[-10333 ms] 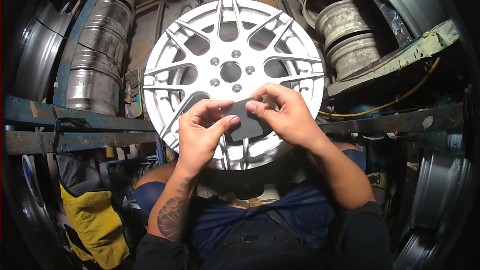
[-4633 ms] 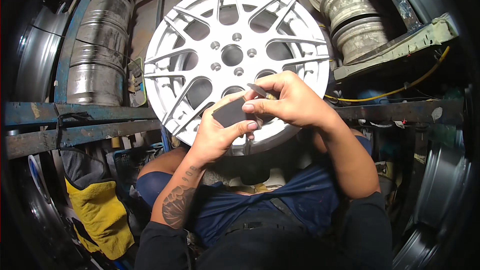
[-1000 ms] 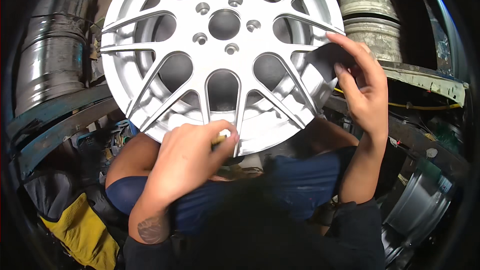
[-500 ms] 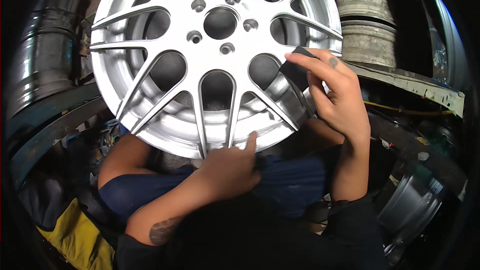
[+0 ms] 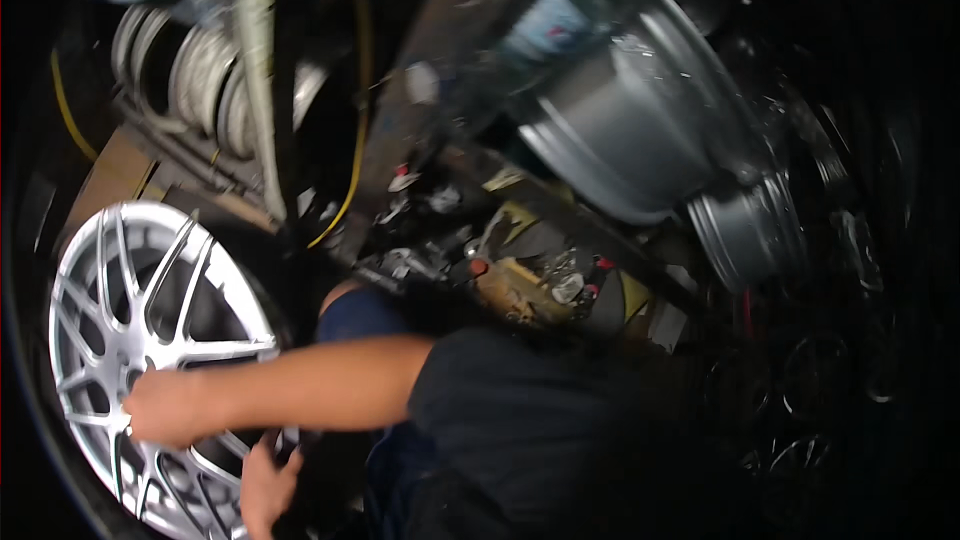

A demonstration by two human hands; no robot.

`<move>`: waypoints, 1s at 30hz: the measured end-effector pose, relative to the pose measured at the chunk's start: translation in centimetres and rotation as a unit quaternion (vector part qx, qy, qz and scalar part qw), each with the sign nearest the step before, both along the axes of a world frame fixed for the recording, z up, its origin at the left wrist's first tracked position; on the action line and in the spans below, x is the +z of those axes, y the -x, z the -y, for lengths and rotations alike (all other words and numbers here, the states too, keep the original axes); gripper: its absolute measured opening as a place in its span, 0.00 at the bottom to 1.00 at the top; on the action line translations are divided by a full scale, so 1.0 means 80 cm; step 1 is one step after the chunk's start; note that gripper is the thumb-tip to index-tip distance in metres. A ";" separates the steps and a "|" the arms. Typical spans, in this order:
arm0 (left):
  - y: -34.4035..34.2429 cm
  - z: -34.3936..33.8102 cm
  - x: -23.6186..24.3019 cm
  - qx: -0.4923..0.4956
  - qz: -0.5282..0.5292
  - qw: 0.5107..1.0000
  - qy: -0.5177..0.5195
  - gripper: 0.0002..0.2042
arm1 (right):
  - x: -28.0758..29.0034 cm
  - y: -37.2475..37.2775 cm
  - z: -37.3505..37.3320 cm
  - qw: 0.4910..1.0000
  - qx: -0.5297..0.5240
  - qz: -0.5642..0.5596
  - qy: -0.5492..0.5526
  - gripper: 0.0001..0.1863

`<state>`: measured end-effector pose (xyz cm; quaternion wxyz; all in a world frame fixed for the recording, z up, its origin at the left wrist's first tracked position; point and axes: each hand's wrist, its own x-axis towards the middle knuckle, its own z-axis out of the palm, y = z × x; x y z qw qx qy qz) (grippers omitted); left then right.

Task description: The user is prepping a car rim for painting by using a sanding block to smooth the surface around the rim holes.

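Observation:
A silver multi-spoke alloy wheel (image 5: 215,348) stands tilted at the left. My right arm reaches across to it, and my right hand (image 5: 175,407) is over the spokes near the hub. That hand is smeared and its fingers are curled out of sight, so I cannot make out whether anything is in it. Lower down, my left hand (image 5: 265,488) is at the wheel's near edge, thumb and forefinger apart. A small dark patch shows between them, too blurred to name.
Grey wheel barrels (image 5: 620,130) lie at the upper right, a smaller one (image 5: 745,230) beside them. Worn whitish rims (image 5: 205,80) sit on a rack at upper left. A yellow hose (image 5: 361,140) hangs down. Scraps and litter (image 5: 520,285) cover the low area ahead.
My view has swung right, so the wheel now appears at the left. My right hand has gone from the wheel's right edge to near its hub; the dark sheet it held is out of sight.

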<state>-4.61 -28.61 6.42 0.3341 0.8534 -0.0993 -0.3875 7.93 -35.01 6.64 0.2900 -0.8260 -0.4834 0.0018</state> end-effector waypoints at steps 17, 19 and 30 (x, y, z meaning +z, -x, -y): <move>0.043 -0.169 -0.134 -0.158 0.334 0.926 -0.078 0.20 | -0.019 0.068 -0.013 0.993 -0.004 -0.032 -0.110 0.08; 0.017 -0.075 -0.044 0.116 -0.016 0.992 0.051 0.18 | -0.010 0.051 0.032 0.981 0.050 -0.107 -0.152 0.12; -0.010 -0.089 0.045 0.177 0.117 0.977 -0.005 0.11 | 0.070 -0.036 0.111 0.984 -0.077 -0.121 0.104 0.14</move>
